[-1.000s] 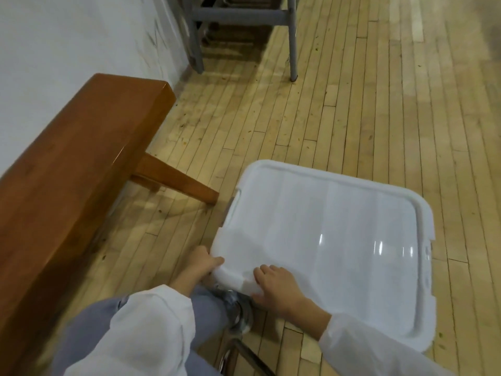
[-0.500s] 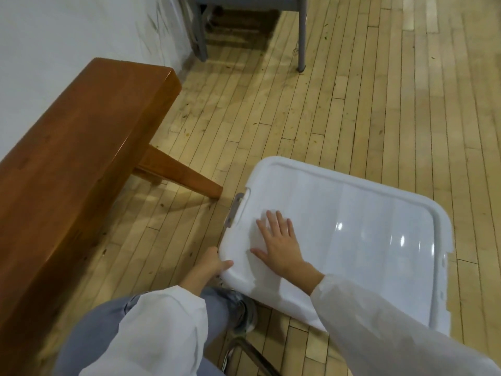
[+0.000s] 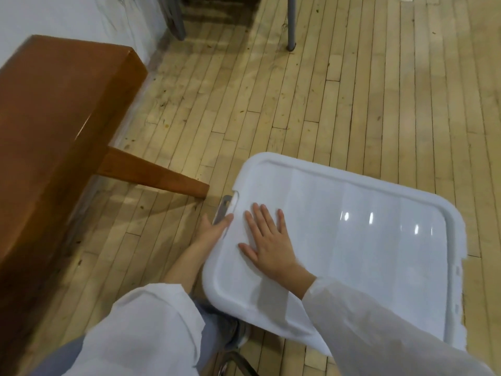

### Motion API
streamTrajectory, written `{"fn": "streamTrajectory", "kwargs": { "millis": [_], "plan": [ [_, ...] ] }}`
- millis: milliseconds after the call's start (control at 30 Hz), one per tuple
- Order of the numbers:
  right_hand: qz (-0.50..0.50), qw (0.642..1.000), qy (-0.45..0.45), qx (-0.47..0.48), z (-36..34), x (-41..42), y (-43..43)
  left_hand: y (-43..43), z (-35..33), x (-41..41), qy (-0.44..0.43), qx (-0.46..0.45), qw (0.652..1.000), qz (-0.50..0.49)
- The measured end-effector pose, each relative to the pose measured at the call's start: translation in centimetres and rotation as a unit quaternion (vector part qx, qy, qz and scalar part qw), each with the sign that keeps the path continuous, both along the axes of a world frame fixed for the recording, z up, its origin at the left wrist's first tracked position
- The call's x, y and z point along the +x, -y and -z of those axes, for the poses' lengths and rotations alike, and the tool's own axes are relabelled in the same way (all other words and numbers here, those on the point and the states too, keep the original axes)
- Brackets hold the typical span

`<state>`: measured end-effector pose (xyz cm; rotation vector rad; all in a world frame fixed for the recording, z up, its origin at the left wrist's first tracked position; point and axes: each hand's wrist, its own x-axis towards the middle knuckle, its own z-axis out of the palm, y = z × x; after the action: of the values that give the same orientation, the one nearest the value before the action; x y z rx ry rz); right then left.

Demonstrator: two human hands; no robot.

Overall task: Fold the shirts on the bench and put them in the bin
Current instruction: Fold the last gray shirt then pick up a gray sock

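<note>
Wooden plank floor (image 3: 352,104), brown bench (image 3: 54,118) at left, right hand (image 3: 271,242) spread flat on white bin lid (image 3: 379,253), left hand (image 3: 211,232) gripping its edge.

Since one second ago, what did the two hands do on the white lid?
The right hand let go of the lid and now lies flat on it. The left hand slid forward along its rim to the grey latch. Lid and bench stayed put.

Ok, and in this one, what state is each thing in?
bin lid, on and closed.
grey latch, cannot tell whether fastened.
right hand, flat on the bin lid, fingers spread.
left hand, grips the bin lid's rim by the latch, thumb on top.
bench, upright beside the wall.
</note>
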<state>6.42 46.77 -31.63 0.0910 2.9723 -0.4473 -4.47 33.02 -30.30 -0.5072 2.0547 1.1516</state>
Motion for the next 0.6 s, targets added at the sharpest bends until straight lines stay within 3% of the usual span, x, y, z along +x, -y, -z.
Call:
{"fn": "streamTrajectory", "kwargs": {
  "millis": [67, 133, 200, 433, 533, 600],
  "plan": [
    [0.004, 1.0, -0.01, -0.004, 0.2, 0.0, 0.0, -0.2, 0.0, 0.2, -0.104, -0.095, 0.986, 0.093],
    [0.008, 1.0, -0.019, -0.008, 0.3, -0.1, 0.1, -0.9, -0.2, 1.0, -0.242, -0.242, 0.911, 0.23],
    [0.007, 1.0, -0.025, -0.006, 0.5, 0.0, 0.2, -2.2, -0.4, 1.8, -0.287, -0.294, 0.876, 0.251],
    [0.007, 1.0, -0.029, 0.0, 0.7, 0.0, 0.2, -3.2, -0.7, 2.0, -0.232, -0.216, 0.922, 0.222],
    [0.003, 1.0, -0.023, 0.001, 0.7, -0.1, 0.3, -3.7, -0.2, 2.6, -0.28, -0.286, 0.882, 0.249],
    [0.0, 1.0, -0.017, 0.003, 0.7, -0.1, 0.3, -3.8, 0.4, 2.8, -0.299, -0.294, 0.873, 0.25]
  ]
}}
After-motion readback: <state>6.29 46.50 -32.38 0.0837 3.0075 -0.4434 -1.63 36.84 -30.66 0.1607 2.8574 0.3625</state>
